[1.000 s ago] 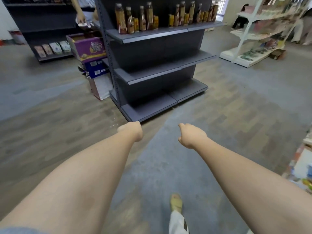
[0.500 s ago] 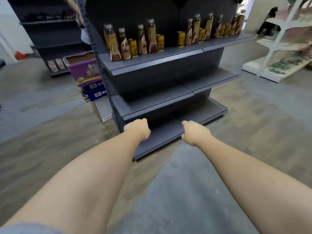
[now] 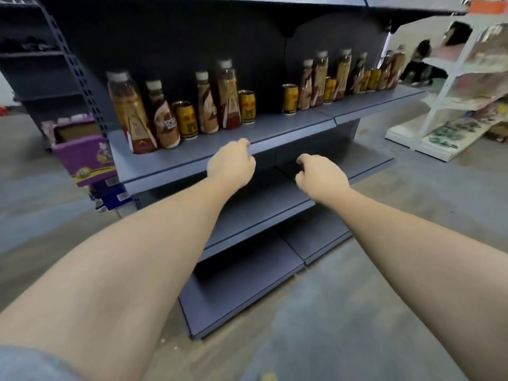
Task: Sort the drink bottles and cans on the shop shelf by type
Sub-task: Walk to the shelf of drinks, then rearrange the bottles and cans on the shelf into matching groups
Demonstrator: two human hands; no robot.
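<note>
Left hand: grip loosely curled, holding nothing, at the shelf front edge. Right hand: likewise. Bottles and cans stand upright, mixed, upper centre of frame; left hand nearer.

Bottles and cans stand mixed in one row along the upper shelf, running from near left to far right, with a gap between the left and right groups. Two lower shelves lie beneath it. Stacked cartons sit left of the unit; another rack stands far right.
</note>
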